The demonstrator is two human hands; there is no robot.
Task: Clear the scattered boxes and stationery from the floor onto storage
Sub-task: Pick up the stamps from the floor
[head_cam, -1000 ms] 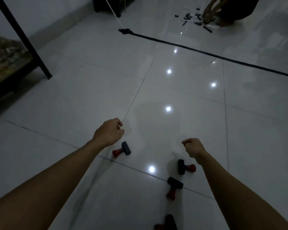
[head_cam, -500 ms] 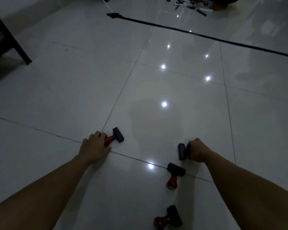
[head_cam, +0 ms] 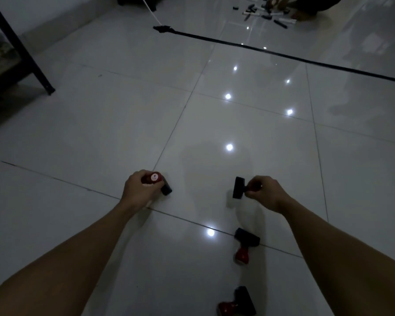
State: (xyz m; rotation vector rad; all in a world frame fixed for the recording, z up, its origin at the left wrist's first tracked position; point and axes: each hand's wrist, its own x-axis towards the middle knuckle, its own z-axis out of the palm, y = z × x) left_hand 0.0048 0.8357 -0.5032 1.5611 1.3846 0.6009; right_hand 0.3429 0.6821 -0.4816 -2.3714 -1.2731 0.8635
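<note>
Both hands reach down toward a glossy tiled floor (head_cam: pixel 100 133) in dim light. The left hand (head_cam: pixel 138 190) has its grip closed around the red handle of a stamp (head_cam: pixel 156 181), whose black base points right and away, close to the floor. The right hand (head_cam: pixel 263 192) pinches the red handle of a second stamp (head_cam: pixel 240 187), its black base facing left. Two more stamps lie on the floor nearer the person: one (head_cam: pixel 245 245) just below the right hand, another (head_cam: pixel 236 303) at the bottom edge. A black strip (head_cam: pixel 283 56) crosses the floor farther off, with scattered pens (head_cam: pixel 267 13) beyond it. A dark shelf frame (head_cam: pixel 21 46) stands at left.
</note>
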